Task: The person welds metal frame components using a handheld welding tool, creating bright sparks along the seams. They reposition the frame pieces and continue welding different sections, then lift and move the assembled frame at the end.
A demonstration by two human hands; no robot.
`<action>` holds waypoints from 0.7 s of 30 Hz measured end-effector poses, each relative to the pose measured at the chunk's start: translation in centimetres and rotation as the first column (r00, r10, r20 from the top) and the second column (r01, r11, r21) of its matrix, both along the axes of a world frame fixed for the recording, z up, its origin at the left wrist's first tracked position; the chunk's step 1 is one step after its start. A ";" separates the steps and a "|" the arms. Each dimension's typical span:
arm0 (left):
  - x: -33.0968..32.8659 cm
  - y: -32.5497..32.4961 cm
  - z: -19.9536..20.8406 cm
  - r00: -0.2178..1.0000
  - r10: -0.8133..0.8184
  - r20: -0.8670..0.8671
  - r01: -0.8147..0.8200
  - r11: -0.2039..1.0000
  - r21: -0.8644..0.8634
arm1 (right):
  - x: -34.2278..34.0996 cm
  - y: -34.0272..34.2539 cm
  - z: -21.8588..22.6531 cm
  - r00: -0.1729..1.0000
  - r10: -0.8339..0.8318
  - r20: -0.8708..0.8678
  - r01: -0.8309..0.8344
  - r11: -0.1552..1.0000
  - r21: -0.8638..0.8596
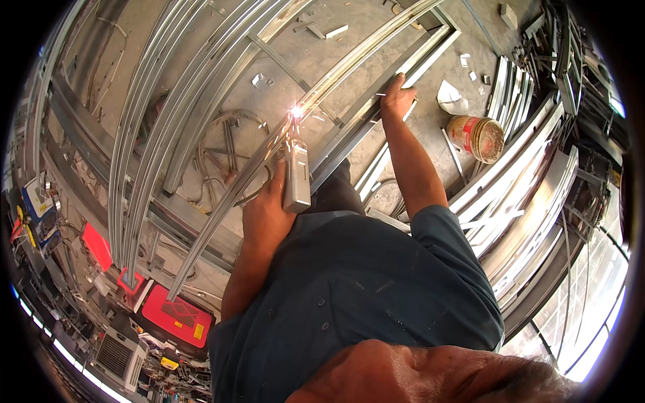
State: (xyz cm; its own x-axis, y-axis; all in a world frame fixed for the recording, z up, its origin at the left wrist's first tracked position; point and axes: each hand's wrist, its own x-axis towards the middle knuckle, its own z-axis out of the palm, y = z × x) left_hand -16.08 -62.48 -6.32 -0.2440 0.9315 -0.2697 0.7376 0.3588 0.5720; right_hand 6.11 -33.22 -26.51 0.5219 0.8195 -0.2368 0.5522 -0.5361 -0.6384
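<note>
My left hand [267, 213] is closed round a boxy grey hand tool [297, 176], its index finger lying along the side. At the far end of the tool, bright sparks [295, 113] burst against a long thin metal rail [235, 178]. The tool hides part of the contact point. Farther right, my right hand [398, 101] grips the edge of a metal frame [366, 121], thumb on top. The frame runs slantwise toward the far right, and its near end passes close to my body.
Several long metal profiles [144, 127] lie slantwise on the left. A paint bucket [476, 138] stands at right, beside stacked metal strips [517, 195]. Cables [211, 178] and offcuts [336, 31] lie on the floor. A red-topped machine [176, 316] is at lower left.
</note>
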 end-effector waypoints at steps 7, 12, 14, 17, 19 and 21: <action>0.2 0.1 0.3 0.999 0.032 0.015 -0.031 0.998 -0.054 | 0.1 0.0 0.0 1.000 -0.002 -0.003 0.002 1.000 -0.002; 0.1 -0.9 1.1 0.998 0.007 0.069 -0.008 1.000 0.017 | -0.4 0.0 1.0 1.000 -0.020 -0.005 0.020 1.000 -0.006; 0.1 -0.7 1.8 0.998 -0.005 0.067 0.003 1.000 0.023 | -0.4 -0.4 0.8 1.000 -0.024 -0.007 0.024 1.000 0.000; -0.1 -0.8 0.6 1.000 -0.004 0.014 0.004 1.000 0.016 | -0.4 -0.2 1.0 1.000 -0.018 -0.009 0.018 1.000 0.001; 0.1 -0.4 1.0 0.999 0.009 0.035 -0.007 0.999 -0.040 | -0.5 -0.2 1.3 1.000 -0.027 -0.010 0.027 0.999 -0.023; 0.2 -0.4 0.7 0.999 0.008 0.034 -0.007 1.000 -0.014 | -0.6 -0.2 1.3 0.999 -0.035 0.004 0.035 0.999 -0.010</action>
State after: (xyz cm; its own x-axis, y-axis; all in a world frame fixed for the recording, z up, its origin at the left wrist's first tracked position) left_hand -15.92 -62.86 -5.63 -0.2413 0.9258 -0.2909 0.7150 0.3722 0.5918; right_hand 5.54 -33.43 -25.23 0.5516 0.7980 -0.2429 0.5354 -0.5620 -0.6305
